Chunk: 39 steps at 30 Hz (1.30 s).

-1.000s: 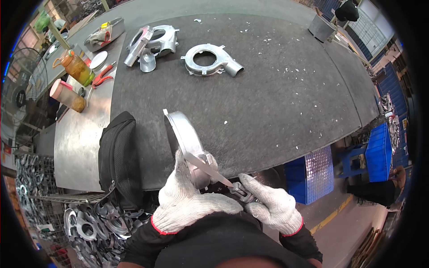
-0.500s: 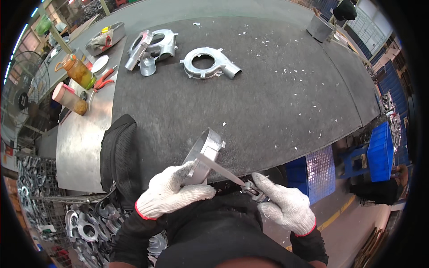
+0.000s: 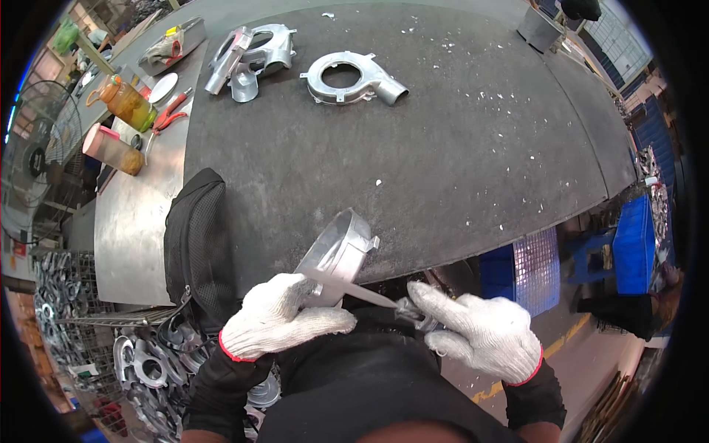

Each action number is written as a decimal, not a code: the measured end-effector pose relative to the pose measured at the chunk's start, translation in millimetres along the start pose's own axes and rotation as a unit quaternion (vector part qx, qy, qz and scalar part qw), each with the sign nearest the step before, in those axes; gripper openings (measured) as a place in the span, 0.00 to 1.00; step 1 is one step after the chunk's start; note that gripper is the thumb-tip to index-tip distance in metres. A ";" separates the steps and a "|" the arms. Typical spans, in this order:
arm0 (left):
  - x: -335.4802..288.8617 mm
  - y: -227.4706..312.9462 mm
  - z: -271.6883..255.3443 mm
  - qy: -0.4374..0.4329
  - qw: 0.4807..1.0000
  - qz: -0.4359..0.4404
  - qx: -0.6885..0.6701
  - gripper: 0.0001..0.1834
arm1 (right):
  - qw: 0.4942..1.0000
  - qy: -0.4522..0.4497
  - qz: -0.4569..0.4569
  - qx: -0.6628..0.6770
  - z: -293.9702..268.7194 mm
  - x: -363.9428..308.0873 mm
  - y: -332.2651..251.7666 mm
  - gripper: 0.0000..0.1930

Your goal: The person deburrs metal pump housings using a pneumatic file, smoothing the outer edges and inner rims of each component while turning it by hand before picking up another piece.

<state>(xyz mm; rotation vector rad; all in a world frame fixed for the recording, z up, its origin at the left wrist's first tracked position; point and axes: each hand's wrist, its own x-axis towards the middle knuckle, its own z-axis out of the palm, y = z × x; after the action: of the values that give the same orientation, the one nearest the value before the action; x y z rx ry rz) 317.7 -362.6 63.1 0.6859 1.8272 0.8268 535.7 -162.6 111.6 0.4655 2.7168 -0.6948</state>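
Note:
My left hand [image 3: 282, 317], in a white knit glove, is closed on the near end of a silver metal blower housing [image 3: 343, 247]. The housing stands tilted on its side at the table's near edge. In my gloved right hand [image 3: 480, 331] is a flat file [image 3: 358, 290], gripped by its metal handle [image 3: 410, 311]. The file's blade points left and lies across the housing's lower rim, its tip near my left fingers. Farther off, one similar housing [image 3: 356, 79] lies flat on the table, and further housings [image 3: 258, 59] lean together to its left.
The dark table mat [image 3: 443, 162] carries scattered metal chips. A black mesh bag [image 3: 198, 244] lies at the left edge, with red-handled pliers [image 3: 171, 118] and two bottles [image 3: 125, 103] beyond it. Metal parts fill a wire basket [image 3: 151, 369] at lower left. Blue crates [image 3: 634, 247] stand at right.
My right hand and the file have shifted right and slightly down, and the blade lies flatter across the rim. My left hand keeps its hold on the housing. The whole view has tilted slightly.

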 end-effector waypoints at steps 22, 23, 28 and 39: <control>6.2 -59.0 28.5 0.091 0.977 0.179 -0.068 0.22 | 0.997 -0.040 -0.042 0.049 11.3 -7.8 8.7 0.37; 2.6 -47.8 27.9 0.085 0.984 0.102 -0.122 0.23 | 0.999 0.022 -0.044 0.006 17.5 -9.3 4.6 0.38; -0.1 11.4 17.7 -0.032 0.915 0.065 -0.397 0.25 | 0.987 0.105 -0.048 -0.109 23.1 -4.0 9.8 0.40; 8.3 3.3 7.2 -0.053 0.957 0.021 -0.286 0.25 | 0.997 0.045 -0.028 0.047 -1.9 7.0 25.0 0.36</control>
<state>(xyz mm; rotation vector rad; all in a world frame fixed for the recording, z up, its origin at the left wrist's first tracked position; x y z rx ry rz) 321.7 -352.6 59.2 0.3826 1.3790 1.2507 538.4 -139.3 100.5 0.4557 2.8003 -0.8400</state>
